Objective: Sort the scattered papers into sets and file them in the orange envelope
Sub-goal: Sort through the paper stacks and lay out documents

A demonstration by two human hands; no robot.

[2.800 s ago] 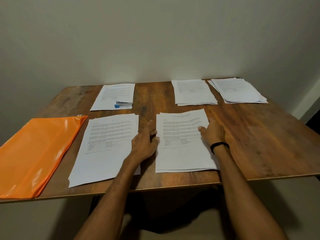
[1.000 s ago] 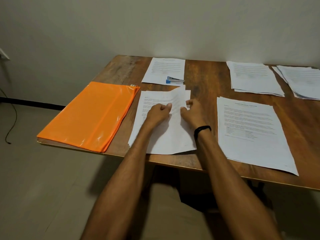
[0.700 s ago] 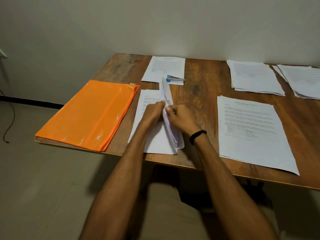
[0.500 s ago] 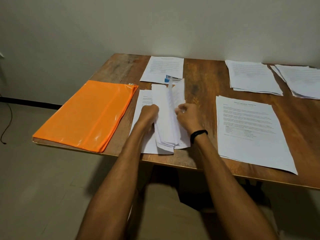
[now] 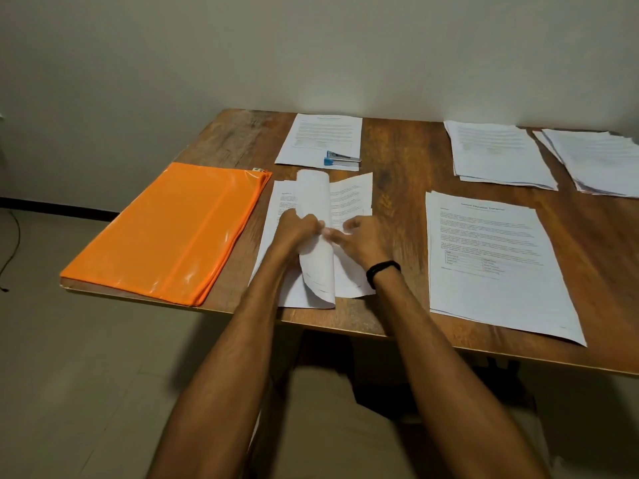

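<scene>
Now the near-left stack point(image 5: 316, 271), flat a second ago, is leafed open: left hand point(image 5: 295, 229) and right hand point(image 5: 363, 238) pinch its sheets with curled fingers point(image 5: 337, 236), beside the orange envelope point(image 5: 166, 229); sorting seems unfinished.

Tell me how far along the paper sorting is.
Looks done: separate piles on the table: stapler pile, far pile, far-right pile, near-right pile. In hand: left grip and right grip hold curled sheets of the near-left pile beside the orange envelope. Left: the envelope lies flat; nothing visibly filed yet.
</scene>
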